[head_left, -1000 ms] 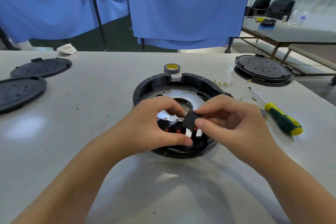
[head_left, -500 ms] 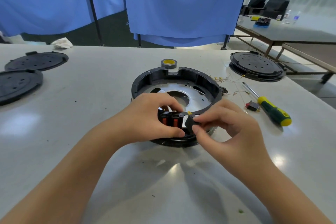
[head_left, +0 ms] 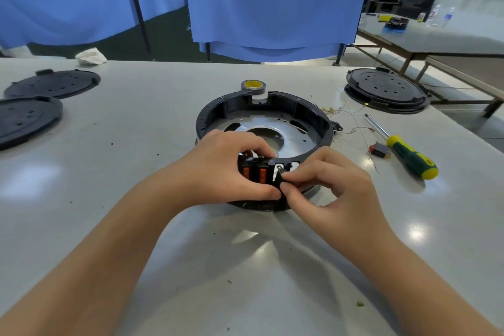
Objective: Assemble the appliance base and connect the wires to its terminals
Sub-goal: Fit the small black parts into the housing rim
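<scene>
A round black appliance base (head_left: 305, 114) with a silver metal plate inside lies in the middle of the table. At its near rim sits a black switch panel (head_left: 255, 172) with two red switches. My left hand (head_left: 226, 169) grips this panel from the left, fingers over its top and thumb below. My right hand (head_left: 324, 188) pinches a small black switch part (head_left: 279, 179) at the panel's right opening. Thin wires with yellow terminals (head_left: 331, 109) lie beyond the base on the right.
A green and yellow screwdriver (head_left: 406, 154) and a loose red switch (head_left: 379, 150) lie to the right. A tape roll (head_left: 253, 86) sits behind the base. Black round covers (head_left: 386, 91) lie at the far right, and two more covers (head_left: 50, 83) at the far left.
My right hand has brought the small black part down and left to the panel's right opening. My left hand has stayed on the panel. The camera view has shifted a little.
</scene>
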{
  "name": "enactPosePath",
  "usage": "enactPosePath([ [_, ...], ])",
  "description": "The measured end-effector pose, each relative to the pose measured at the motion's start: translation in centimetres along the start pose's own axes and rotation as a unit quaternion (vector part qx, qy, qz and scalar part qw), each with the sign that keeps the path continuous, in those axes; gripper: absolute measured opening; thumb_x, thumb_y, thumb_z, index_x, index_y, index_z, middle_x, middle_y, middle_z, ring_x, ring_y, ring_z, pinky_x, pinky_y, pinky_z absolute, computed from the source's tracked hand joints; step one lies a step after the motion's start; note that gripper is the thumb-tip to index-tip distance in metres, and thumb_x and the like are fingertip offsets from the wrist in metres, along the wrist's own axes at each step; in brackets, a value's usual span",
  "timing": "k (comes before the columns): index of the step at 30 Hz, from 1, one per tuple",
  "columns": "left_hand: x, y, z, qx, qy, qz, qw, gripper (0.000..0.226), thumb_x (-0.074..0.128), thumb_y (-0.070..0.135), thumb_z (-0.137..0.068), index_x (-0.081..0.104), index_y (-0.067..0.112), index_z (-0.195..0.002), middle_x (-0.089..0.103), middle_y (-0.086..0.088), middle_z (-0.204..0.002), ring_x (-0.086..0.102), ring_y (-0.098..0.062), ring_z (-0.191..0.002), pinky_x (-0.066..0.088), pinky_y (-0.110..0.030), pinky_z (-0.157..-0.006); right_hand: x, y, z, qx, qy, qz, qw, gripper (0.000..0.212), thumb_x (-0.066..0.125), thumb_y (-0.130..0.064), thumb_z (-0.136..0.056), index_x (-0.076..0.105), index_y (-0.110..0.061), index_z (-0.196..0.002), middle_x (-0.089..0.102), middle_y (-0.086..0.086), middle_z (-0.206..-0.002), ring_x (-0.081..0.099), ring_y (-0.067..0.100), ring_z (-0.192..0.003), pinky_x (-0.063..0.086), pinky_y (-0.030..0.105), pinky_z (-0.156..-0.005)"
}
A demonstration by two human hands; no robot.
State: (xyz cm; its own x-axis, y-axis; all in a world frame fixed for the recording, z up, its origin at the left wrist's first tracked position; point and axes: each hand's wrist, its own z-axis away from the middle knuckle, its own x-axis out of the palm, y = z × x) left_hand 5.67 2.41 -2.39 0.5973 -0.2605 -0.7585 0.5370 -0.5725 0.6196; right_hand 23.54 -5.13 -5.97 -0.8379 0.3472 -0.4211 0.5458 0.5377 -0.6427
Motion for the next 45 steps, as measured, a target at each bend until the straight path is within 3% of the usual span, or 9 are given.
enactPosePath([
  [8, -0.2, -0.2, 0.0, -0.005, -0.016, 0.012, 1.000, 0.034, 0.087, 0.041, -0.065, 0.071, 0.037, -0.095, 0.067, 0.019, -0.090, 0.060, 0.000, -0.092, 0.043, -0.018, -0.079, 0.1, -0.2, -0.4, -0.037, -0.004, 0.049, 0.998, 0.013, 0.078, 0.000, -0.075, 0.077, -0.008, -0.085, 0.062, 0.001, -0.079, 0.060, 0.007, -0.074, 0.049, 0.016, -0.069],
  [11, -0.2, -0.4, -0.1, -0.006, -0.025, 0.021, 0.999, 0.035, 0.086, 0.042, -0.065, 0.072, 0.038, -0.098, 0.067, 0.019, -0.093, 0.060, -0.001, -0.095, 0.045, -0.021, -0.084, 0.0, -0.4, -0.6, -0.043, -0.010, 0.059, 0.997, 0.015, 0.077, 0.002, -0.075, 0.077, -0.009, -0.085, 0.063, 0.001, -0.079, 0.060, 0.007, -0.074, 0.050, 0.018, -0.068],
  [18, -0.4, -0.5, -0.1, 0.002, -0.034, 0.040, 0.999, 0.031, 0.086, 0.039, -0.067, 0.074, 0.040, -0.096, 0.066, 0.019, -0.091, 0.060, -0.002, -0.095, 0.046, -0.025, -0.085, -0.1, -0.8, -1.0, 0.007, -0.024, 0.044, 0.999, 0.017, 0.076, 0.002, -0.076, 0.077, -0.013, -0.084, 0.062, -0.005, -0.079, 0.062, 0.007, -0.074, 0.052, 0.015, -0.068],
  [27, -0.3, -0.3, -0.2, 0.010, -0.028, 0.054, 0.998, 0.026, 0.085, 0.038, -0.070, 0.076, 0.041, -0.094, 0.067, 0.017, -0.092, 0.061, -0.003, -0.094, 0.049, -0.035, -0.089, 0.2, -1.0, -1.1, 0.055, -0.019, 0.026, 0.998, 0.015, 0.076, 0.000, -0.076, 0.077, -0.014, -0.082, 0.063, -0.008, -0.080, 0.063, 0.009, -0.074, 0.054, 0.025, -0.067],
  [33, -0.4, -0.4, -0.3, 0.010, -0.031, 0.053, 0.998, 0.026, 0.083, 0.038, -0.073, 0.076, 0.041, -0.098, 0.068, 0.017, -0.094, 0.061, -0.002, -0.096, 0.049, -0.037, -0.091, 0.4, -0.9, -1.2, -0.018, -0.003, 0.107, 0.994, 0.013, 0.076, -0.001, -0.077, 0.078, -0.012, -0.083, 0.064, -0.004, -0.080, 0.059, 0.009, -0.074, 0.049, 0.026, -0.069],
  [37, -0.3, -0.4, -0.2, 0.013, -0.028, 0.053, 0.998, 0.024, 0.080, 0.037, -0.076, 0.076, 0.040, -0.099, 0.068, 0.015, -0.093, 0.062, -0.003, -0.094, 0.049, -0.036, -0.090, 0.1, -0.6, -1.8, -0.084, -0.002, 0.191, 0.978, 0.008, 0.075, -0.009, -0.075, 0.078, -0.013, -0.081, 0.065, -0.002, -0.076, 0.051, 0.019, -0.077, 0.041, 0.026, -0.070],
  [40, -0.3, -0.5, -0.2, 0.012, -0.030, 0.054, 0.998, 0.024, 0.079, 0.036, -0.077, 0.076, 0.040, -0.101, 0.068, 0.016, -0.092, 0.062, -0.002, -0.092, 0.049, -0.030, -0.087, -0.4, -0.4, -2.5, -0.067, -0.040, 0.204, 0.976, 0.012, 0.078, -0.018, -0.076, 0.076, -0.017, -0.088, 0.061, -0.004, -0.088, 0.048, 0.018, -0.090, 0.038, 0.025, -0.081],
  [42, -0.3, -0.6, -0.2, 0.009, -0.030, 0.053, 0.998, 0.025, 0.079, 0.036, -0.077, 0.076, 0.038, -0.102, 0.068, 0.017, -0.091, 0.061, -0.001, -0.091, 0.048, -0.028, -0.086, -1.2, -0.2, -3.3, -0.008, -0.099, 0.177, 0.979, 0.029, 0.079, -0.030, -0.075, 0.070, -0.022, -0.102, 0.057, -0.008, -0.100, 0.048, 0.010, -0.098, 0.038, 0.021, -0.087],
  [45, -0.3, -0.5, -0.2, 0.005, -0.029, 0.042, 0.999, 0.026, 0.078, 0.037, -0.078, 0.076, 0.036, -0.104, 0.069, 0.017, -0.095, 0.061, 0.000, -0.095, 0.049, -0.032, -0.089, -2.4, 0.5, -4.6, 0.066, -0.188, 0.149, 0.969, 0.045, 0.069, -0.053, -0.070, 0.057, -0.036, -0.110, 0.058, -0.021, -0.097, 0.053, -0.004, -0.095, 0.040, 0.010, -0.081],
])
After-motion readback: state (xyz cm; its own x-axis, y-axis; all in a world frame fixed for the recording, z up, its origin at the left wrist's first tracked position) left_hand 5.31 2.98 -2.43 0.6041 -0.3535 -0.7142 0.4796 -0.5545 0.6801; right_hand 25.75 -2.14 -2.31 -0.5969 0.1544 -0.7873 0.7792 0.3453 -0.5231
